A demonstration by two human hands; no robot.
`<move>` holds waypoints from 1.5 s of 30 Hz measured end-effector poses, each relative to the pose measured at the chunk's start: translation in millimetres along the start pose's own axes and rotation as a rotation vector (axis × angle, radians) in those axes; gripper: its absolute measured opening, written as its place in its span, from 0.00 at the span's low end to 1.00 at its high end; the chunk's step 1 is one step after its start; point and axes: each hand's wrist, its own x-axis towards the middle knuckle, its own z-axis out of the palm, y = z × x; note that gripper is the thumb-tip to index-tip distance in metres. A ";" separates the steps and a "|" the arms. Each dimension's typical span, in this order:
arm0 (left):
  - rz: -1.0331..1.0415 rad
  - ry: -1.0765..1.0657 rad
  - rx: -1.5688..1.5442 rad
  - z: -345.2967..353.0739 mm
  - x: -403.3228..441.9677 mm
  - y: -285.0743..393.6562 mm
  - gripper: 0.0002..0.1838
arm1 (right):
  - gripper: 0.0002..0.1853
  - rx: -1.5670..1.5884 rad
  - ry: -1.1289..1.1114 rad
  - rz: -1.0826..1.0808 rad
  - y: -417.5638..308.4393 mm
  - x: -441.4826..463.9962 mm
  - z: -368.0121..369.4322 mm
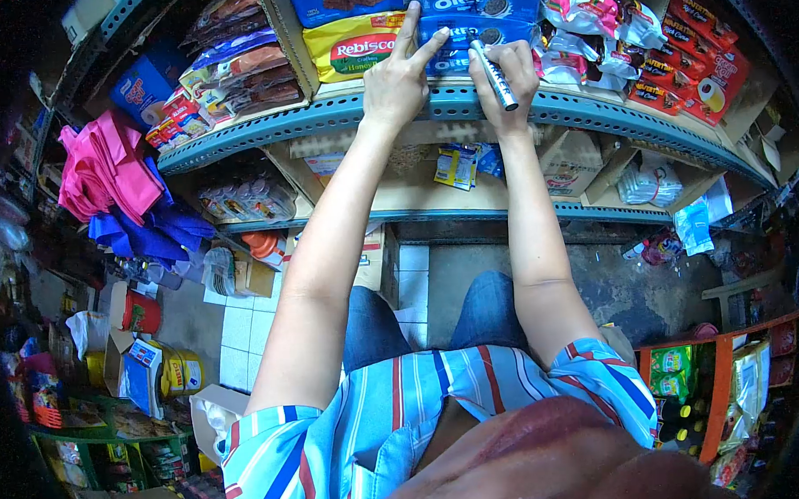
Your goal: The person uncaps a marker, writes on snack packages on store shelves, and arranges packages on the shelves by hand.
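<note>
My right hand [512, 79] grips a marker pen [500, 86] with a white barrel and dark end. Its upper end meets a blue Oreo pack [449, 64] in the lower part of a stack; whether it touches I cannot tell. My left hand [396, 87] has fingers spread, with fingertips against the Oreo packs [473, 4] at the stack's left side. Directly left of that hand lies a yellow Rebisco crackers pack [342, 49], below another blue pack [344, 2].
A blue-grey perforated metal shelf edge [322, 119] runs under both wrists. White-and-pink packs [586, 27] and red wafer packs [677, 63] flank the stack on the right. Pink cloth bags [106, 169] hang at left. A lower shelf holds yellow sachets [456, 167].
</note>
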 end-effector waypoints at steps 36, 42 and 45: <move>0.000 0.021 -0.030 -0.6 -0.4 0.5 0.40 | 0.09 -0.052 0.113 0.035 -0.2 -3.4 -4.8; -0.015 0.014 -0.003 0.3 -1.1 1.6 0.40 | 0.09 -0.045 0.068 0.034 4.2 -4.1 -5.6; -0.015 0.009 -0.004 0.3 -0.9 0.2 0.41 | 0.09 0.000 0.129 0.017 1.0 -1.8 -5.1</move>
